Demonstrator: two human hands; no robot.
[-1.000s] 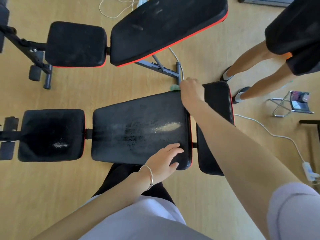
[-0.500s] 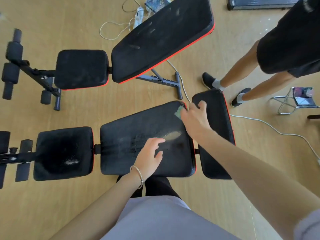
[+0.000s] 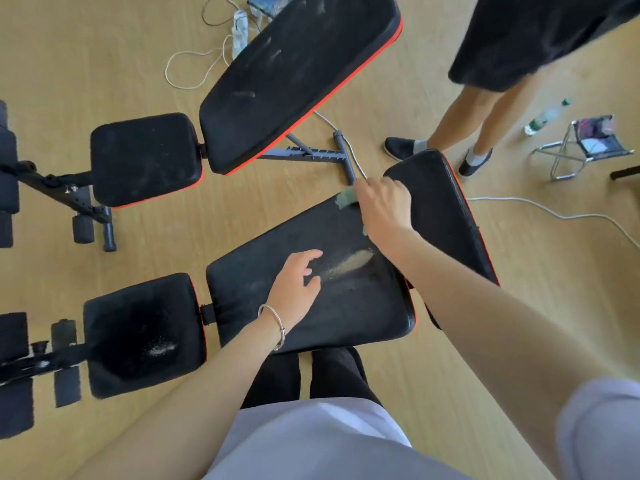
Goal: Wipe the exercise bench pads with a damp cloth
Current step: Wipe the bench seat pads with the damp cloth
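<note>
Fingers of right hand: curled, gripping green cloth at far right corner of middle bench pad. Left hand: fingers apart and relaxed, over same pad; bracelet at wrist. Pale dust streak: between the hands. Seat pad: left, dusty. Second bench: beyond, on wooden floor.

We wear a pale lilac top and black trousers, at six o'clock. A silver bangle rings our left wrist.
</note>
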